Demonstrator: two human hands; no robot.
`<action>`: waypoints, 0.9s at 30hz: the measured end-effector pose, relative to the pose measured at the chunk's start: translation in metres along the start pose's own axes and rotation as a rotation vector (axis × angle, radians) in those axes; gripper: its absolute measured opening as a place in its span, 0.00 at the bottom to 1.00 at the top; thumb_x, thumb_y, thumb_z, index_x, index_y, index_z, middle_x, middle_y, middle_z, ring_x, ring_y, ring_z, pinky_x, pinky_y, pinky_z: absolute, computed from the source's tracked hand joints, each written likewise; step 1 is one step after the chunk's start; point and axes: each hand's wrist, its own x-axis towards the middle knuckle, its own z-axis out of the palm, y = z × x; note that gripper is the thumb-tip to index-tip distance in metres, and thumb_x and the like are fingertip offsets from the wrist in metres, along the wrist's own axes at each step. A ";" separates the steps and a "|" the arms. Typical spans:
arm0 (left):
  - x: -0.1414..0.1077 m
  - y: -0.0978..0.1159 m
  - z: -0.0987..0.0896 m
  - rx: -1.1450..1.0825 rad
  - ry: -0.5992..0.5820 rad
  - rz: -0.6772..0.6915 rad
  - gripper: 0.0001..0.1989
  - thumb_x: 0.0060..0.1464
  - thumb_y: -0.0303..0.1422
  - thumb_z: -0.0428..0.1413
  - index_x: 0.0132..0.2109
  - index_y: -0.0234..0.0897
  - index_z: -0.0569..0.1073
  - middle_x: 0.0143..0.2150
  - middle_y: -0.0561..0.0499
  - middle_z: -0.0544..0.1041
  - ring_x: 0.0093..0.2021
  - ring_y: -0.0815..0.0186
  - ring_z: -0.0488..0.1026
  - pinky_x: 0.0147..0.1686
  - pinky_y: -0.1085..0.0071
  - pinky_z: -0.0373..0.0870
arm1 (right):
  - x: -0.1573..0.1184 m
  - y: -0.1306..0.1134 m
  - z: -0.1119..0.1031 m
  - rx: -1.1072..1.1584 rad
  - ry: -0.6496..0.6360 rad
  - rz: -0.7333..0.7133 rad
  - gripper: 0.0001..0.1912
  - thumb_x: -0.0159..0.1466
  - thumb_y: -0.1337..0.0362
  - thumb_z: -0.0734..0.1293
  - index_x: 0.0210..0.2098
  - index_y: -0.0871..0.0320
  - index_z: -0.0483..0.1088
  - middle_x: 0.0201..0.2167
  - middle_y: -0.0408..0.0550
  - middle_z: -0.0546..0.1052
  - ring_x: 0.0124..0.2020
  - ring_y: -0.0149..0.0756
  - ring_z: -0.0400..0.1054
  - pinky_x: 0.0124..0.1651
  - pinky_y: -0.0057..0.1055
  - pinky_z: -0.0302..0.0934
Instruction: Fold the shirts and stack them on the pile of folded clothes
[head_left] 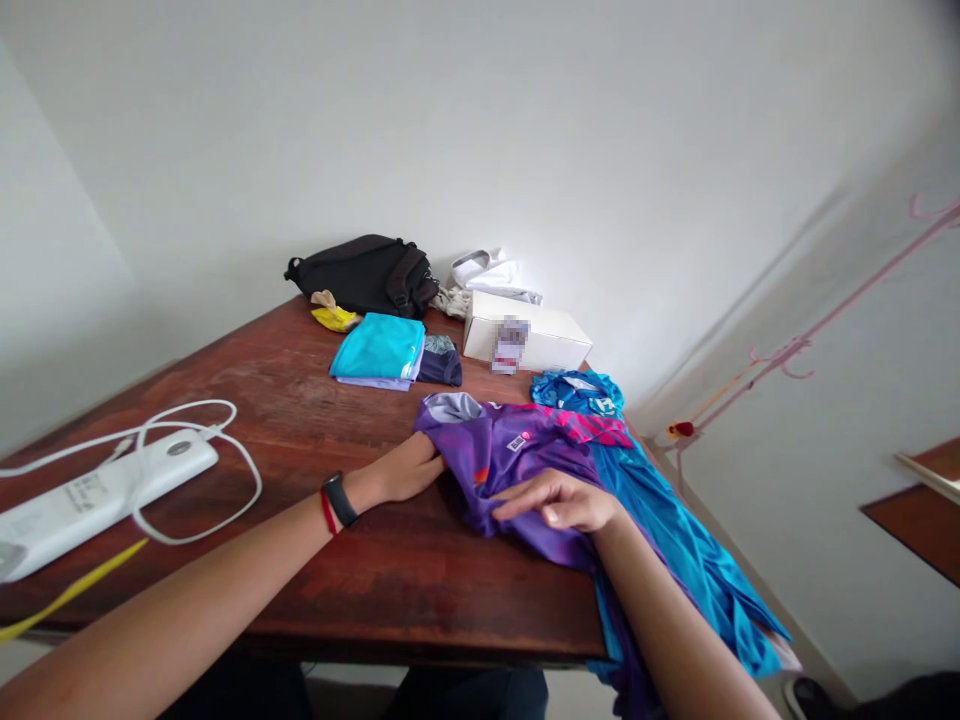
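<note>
A purple jersey [540, 455] with a pink patterned part and a small white badge lies bunched over the table's right side, its lower end hanging off the front edge. My left hand [401, 470], with a dark band and a red string at the wrist, grips its left side; the fingertips are hidden in the cloth. Over the front of the jersey, my right hand [559, 500] is open, fingers stretched to the left and touching or just above the fabric. A blue shiny garment [675, 520] lies partly beneath the jersey and drapes over the right edge.
Folded turquoise cloth [379, 345] and dark folded cloth [440, 362] lie mid-table. Behind are a black bag [364, 270], a white box [540, 330] and a yellow item [334, 318]. A white power strip [105, 500] with looping cable lies left. A pink rack [795, 345] stands right.
</note>
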 end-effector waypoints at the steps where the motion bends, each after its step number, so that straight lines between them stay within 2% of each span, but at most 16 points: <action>1: 0.000 -0.001 0.000 -0.031 0.006 0.006 0.19 0.71 0.41 0.46 0.57 0.38 0.75 0.58 0.45 0.78 0.61 0.54 0.71 0.64 0.60 0.63 | 0.001 -0.001 -0.001 -0.019 -0.096 0.005 0.30 0.65 0.43 0.70 0.57 0.57 0.77 0.60 0.58 0.75 0.64 0.52 0.67 0.69 0.42 0.53; 3: -0.001 -0.003 0.001 -0.083 -0.013 -0.014 0.20 0.71 0.41 0.45 0.56 0.37 0.75 0.57 0.46 0.78 0.59 0.55 0.72 0.63 0.61 0.64 | 0.006 -0.002 -0.001 -0.029 -0.215 0.018 0.30 0.64 0.45 0.71 0.59 0.57 0.75 0.61 0.59 0.74 0.66 0.51 0.65 0.69 0.40 0.52; 7: -0.002 -0.008 0.002 -0.128 -0.037 -0.060 0.23 0.72 0.42 0.41 0.52 0.34 0.77 0.54 0.45 0.80 0.52 0.56 0.75 0.59 0.61 0.67 | 0.013 0.001 0.002 -0.011 -0.296 0.020 0.31 0.64 0.47 0.72 0.62 0.57 0.73 0.63 0.59 0.71 0.68 0.49 0.63 0.70 0.39 0.50; 14: -0.004 -0.009 0.002 -0.078 -0.030 -0.043 0.21 0.70 0.42 0.44 0.55 0.34 0.76 0.58 0.43 0.78 0.56 0.55 0.74 0.61 0.62 0.65 | 0.017 0.002 0.006 -0.041 -0.331 0.026 0.32 0.66 0.48 0.71 0.63 0.60 0.71 0.64 0.60 0.71 0.69 0.50 0.61 0.71 0.39 0.49; 27: 0.001 0.001 0.002 -0.128 -0.040 -0.013 0.17 0.68 0.34 0.48 0.57 0.36 0.76 0.60 0.46 0.78 0.57 0.56 0.75 0.63 0.61 0.65 | 0.019 0.004 0.008 -0.053 -0.375 0.015 0.33 0.67 0.47 0.70 0.64 0.63 0.71 0.65 0.61 0.70 0.68 0.50 0.61 0.71 0.40 0.50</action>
